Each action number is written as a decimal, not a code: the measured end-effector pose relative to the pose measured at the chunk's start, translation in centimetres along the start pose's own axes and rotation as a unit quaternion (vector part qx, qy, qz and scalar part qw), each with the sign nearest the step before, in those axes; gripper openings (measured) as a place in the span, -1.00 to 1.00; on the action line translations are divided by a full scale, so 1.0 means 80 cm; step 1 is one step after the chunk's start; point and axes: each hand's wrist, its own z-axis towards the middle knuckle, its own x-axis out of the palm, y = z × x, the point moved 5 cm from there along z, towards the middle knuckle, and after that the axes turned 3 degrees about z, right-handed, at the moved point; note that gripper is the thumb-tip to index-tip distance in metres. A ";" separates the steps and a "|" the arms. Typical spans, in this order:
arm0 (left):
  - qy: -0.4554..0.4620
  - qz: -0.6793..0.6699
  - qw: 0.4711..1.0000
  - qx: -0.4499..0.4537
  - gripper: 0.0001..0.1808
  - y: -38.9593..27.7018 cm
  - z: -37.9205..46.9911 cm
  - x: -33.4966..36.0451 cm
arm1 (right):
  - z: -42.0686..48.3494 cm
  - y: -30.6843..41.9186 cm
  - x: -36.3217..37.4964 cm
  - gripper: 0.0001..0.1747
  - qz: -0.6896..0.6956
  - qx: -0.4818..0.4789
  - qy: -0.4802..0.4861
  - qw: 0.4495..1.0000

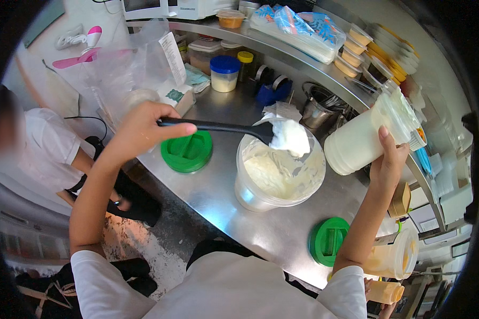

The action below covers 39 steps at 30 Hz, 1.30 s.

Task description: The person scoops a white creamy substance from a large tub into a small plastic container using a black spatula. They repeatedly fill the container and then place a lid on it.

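Observation:
My left hand (147, 125) grips the handle of a black spatula (223, 127). On its blade sits a lump of white cream (290, 137), above the mouth of a translucent plastic tub (255, 199). More thick cream (265, 171) lies in that tub and smears its inner wall. My right hand (389, 157) holds a tilted, translucent plastic container (355, 139) to the right of the tub. White cream coats the container's rim; its inside is mostly hidden. One green screw lid (187, 149) lies below my left hand, another green lid (329, 241) beside my right forearm.
A steel counter (219, 191) runs under a steel shelf (287, 42) bearing stacked tubs (353, 50) and a plastic-wrapped pack (299, 34). A blue-lidded jar (225, 73) and tape dispenser (275, 91) stand behind. A person (52, 147) sits at left; another person's hand (387, 310) holds an orange-filled container (383, 292).

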 end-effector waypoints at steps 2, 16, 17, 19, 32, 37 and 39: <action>-0.022 0.052 0.998 0.012 -0.49 -0.008 -0.007 0.008 | 0.001 -0.004 0.002 -0.34 -0.003 0.008 -0.003 1.000; 0.024 -0.045 0.998 -0.034 -0.58 0.001 -0.005 0.019 | -0.003 0.005 0.001 -0.33 0.027 -0.004 0.012 1.000; 0.022 -0.053 0.998 -0.031 -0.59 -0.001 -0.005 0.014 | -0.003 0.002 0.002 -0.34 0.038 0.002 0.009 0.999; 0.016 -0.068 0.997 -0.025 -0.60 -0.003 -0.007 0.000 | -0.003 -0.005 0.006 -0.36 0.061 0.013 0.005 0.998; -0.083 0.024 0.996 0.024 -0.59 -0.068 0.024 -0.134 | -0.030 -0.038 0.085 -0.30 0.016 0.081 0.139 0.987; -0.103 0.070 0.985 0.122 -0.61 -0.095 0.054 -0.139 | -0.036 -0.035 0.100 -0.28 -0.008 0.084 0.192 0.978; -0.098 0.068 0.983 0.137 -0.62 -0.098 0.062 -0.140 | -0.036 -0.035 0.101 -0.29 -0.012 0.083 0.201 0.976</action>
